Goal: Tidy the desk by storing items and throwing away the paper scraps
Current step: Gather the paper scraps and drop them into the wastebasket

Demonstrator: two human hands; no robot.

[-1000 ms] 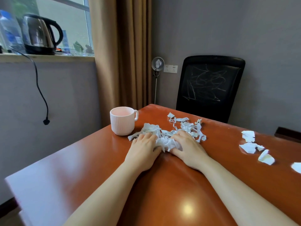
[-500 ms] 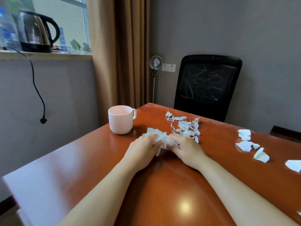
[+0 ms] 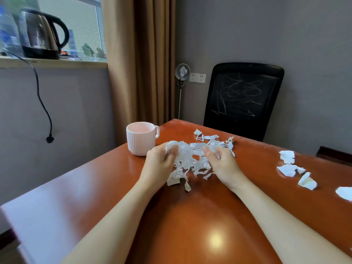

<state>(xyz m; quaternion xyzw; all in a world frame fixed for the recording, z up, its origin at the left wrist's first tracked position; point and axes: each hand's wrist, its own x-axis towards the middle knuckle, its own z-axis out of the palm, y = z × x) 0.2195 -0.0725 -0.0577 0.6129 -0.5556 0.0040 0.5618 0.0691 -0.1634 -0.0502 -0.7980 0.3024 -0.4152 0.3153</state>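
Note:
A bunch of white paper scraps [image 3: 188, 161] hangs between my two hands just above the red-brown desk [image 3: 190, 225]. My left hand [image 3: 160, 164] grips its left side with curled fingers. On the right side my right hand [image 3: 221, 162] pinches it too. Several loose strips dangle toward the desk. More small scraps [image 3: 213, 139] lie on the desk just behind the bunch. A pale pink ribbed mug [image 3: 142, 138] stands upright left of my left hand, close to the desk's edge.
Bigger torn paper pieces [image 3: 291, 166] lie at the desk's right side. A black office chair [image 3: 242, 100] stands behind the far edge. A kettle [image 3: 42, 33] sits on the windowsill, its cord [image 3: 41, 100] hanging down the wall. A brown curtain [image 3: 139, 60] hangs behind the mug.
Both hands went from pressing flat on the scrap pile to gathering it, then lifted the bunch off the desk and turned palms inward. Fewer scraps remain behind.

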